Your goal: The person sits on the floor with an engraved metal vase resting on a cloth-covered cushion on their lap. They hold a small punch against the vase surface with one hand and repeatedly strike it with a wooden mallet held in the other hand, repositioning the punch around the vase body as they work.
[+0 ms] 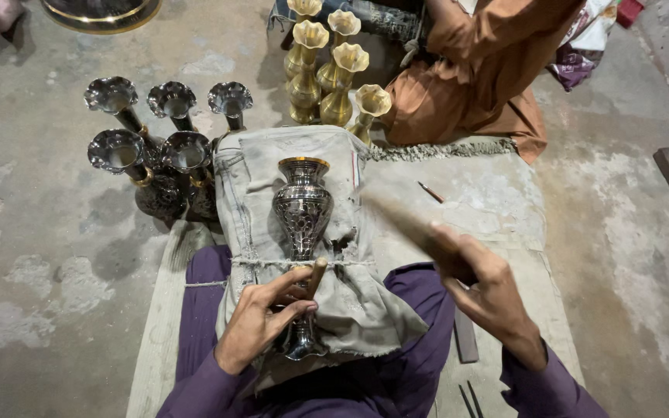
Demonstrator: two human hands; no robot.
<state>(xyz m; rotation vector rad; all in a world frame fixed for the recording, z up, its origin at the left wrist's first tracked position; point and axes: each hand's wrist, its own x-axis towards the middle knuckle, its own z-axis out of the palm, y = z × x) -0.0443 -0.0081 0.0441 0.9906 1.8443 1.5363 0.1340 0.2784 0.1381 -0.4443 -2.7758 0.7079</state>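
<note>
Here the work in hand looks like chasing a pattern into a metal vase (302,207), which lies on its side along a folded cloth (272,170) over the person's lap, mouth pointing away and foot toward the body. To do this well, I judge the vase should stay bedded in the cloth so it cannot roll, the punch should stand firmly on the metal before each blow, and the blows should stay light and even so the pattern keeps a steady depth.

The left hand (261,317) is closed around a short wooden-topped punch (315,277), fingers curled about it just over the vase's narrow stem, near its foot. The right hand (485,286) is raised and gripping a stick-like mallet (404,220), which is blurred; its head cannot be made out.

Five dark finished vases (160,139) stand clustered on the floor (32,232) just beside the cloth, and plain brass vases (331,70) stand beyond it, next to another person's orange-clad leg (478,77). A thin tool (430,192) lies on the mat (489,193).
</note>
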